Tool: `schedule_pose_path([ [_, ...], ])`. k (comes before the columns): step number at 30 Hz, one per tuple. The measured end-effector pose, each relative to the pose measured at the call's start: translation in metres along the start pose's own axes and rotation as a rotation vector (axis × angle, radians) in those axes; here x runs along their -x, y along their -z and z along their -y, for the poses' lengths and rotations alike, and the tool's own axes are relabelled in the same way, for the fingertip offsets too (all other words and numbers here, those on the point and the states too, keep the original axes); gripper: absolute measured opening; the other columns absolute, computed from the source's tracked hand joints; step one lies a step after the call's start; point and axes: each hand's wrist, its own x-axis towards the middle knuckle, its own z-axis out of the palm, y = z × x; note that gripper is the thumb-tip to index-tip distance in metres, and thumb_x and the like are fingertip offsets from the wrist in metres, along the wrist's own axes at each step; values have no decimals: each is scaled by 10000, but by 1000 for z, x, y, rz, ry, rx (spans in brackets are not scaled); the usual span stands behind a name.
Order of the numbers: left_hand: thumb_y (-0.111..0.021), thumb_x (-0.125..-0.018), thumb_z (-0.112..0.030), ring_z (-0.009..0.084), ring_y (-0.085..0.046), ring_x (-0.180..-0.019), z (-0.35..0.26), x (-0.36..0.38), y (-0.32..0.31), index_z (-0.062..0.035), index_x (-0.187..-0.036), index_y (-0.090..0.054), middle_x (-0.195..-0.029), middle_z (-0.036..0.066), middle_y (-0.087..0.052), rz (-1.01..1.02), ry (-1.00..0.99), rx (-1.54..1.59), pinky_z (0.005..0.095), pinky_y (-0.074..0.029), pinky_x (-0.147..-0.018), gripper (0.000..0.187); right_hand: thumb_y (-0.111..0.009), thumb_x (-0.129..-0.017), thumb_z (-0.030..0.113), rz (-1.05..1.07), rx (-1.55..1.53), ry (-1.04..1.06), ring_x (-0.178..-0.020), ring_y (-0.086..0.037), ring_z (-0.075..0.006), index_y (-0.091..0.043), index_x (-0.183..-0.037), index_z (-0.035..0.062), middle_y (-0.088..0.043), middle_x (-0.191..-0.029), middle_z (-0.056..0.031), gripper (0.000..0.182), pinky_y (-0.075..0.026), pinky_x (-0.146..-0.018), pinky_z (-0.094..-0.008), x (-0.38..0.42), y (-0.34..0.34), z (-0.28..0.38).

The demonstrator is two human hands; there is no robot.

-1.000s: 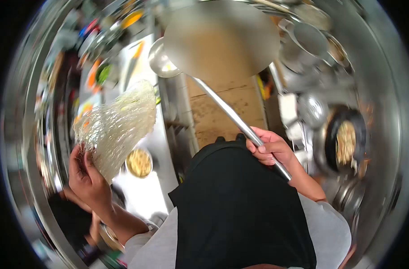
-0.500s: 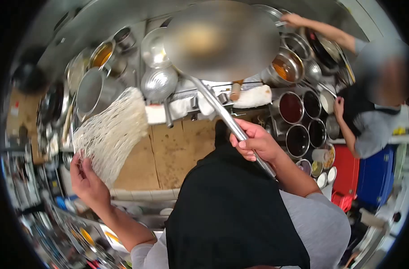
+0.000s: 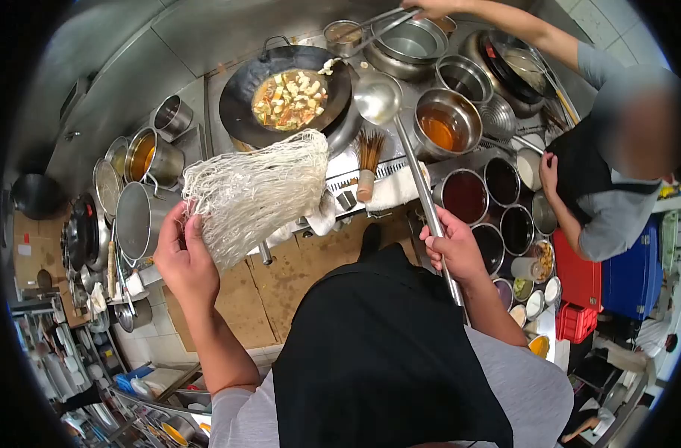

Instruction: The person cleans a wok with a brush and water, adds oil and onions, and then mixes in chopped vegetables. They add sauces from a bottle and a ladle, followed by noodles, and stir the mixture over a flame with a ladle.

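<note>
A left hand [image 3: 182, 257] grips a stiff, fan-shaped bundle of pale dry noodles [image 3: 257, 193], fingers clenched round its narrow end, holding it just short of the surface's front edge. The right hand [image 3: 452, 250] is closed round the long steel shaft of a ladle [image 3: 378, 97], its shiny round bowl beside a black wok [image 3: 236, 101] of yellow broth and tofu. Half a second ago the ladle bowl loomed blurred near the camera and the wok was out of view. Round steel pots [image 3: 448, 119] crowd the right edge, where another person [image 3: 616, 172] works.
</note>
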Motion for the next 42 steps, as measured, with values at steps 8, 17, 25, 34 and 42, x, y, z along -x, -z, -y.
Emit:
schedule_pose_path([
  [8, -639, -1092, -72, 143, -679, -1007, -6, 0, -8, 81, -1321, -661, -1139, 103, -738, -8, 110, -122, 291, -543, -917, 276, -588, -962, -69, -187, 245, 55, -573, -513, -70, -497, -1558, 54, -590, -874, -23, 615, -434, -455, -261, -114, 15, -9],
  [17, -664, -1066, -52, 132, -667, -932, -1, -18, -2, 86, -1271, -683, -1053, 105, -755, -86, 60, -92, 289, -548, -853, 248, -642, -890, 31, -435, 981, 462, -1269, -657, -483, -496, -1547, -91, -663, -1346, -369, 684, -511, -1105, -467, -302, 37, -20],
  [25, -658, -1077, -65, 112, -652, -925, 23, -53, 12, 84, -1274, -683, -1049, 93, -749, 35, 100, 0, 272, -541, -838, 249, -617, -809, -21, -408, 1151, 424, -1192, -682, -481, -519, -1561, -44, -690, -1246, -376, 759, -540, -1048, -482, -397, 31, -22],
  [34, -643, -1096, -70, 143, -662, -1001, 40, -66, 25, 90, -1319, -642, -1128, 105, -721, 103, 109, -30, 284, -529, -915, 274, -662, -865, -8, -411, 818, 338, -857, -742, -335, -459, -1603, -54, -759, -1024, -262, 767, -600, -789, -419, -399, 18, -41],
  [42, -642, -1091, -61, 143, -667, -1005, 58, -75, 32, 91, -1336, -636, -1145, 103, -722, 82, 104, 36, 282, -530, -928, 288, -588, -970, -89, -180, -224, 115, -639, -556, -146, -261, -1676, -9, -695, -999, -167, 782, -474, -530, -300, -337, 42, -16],
])
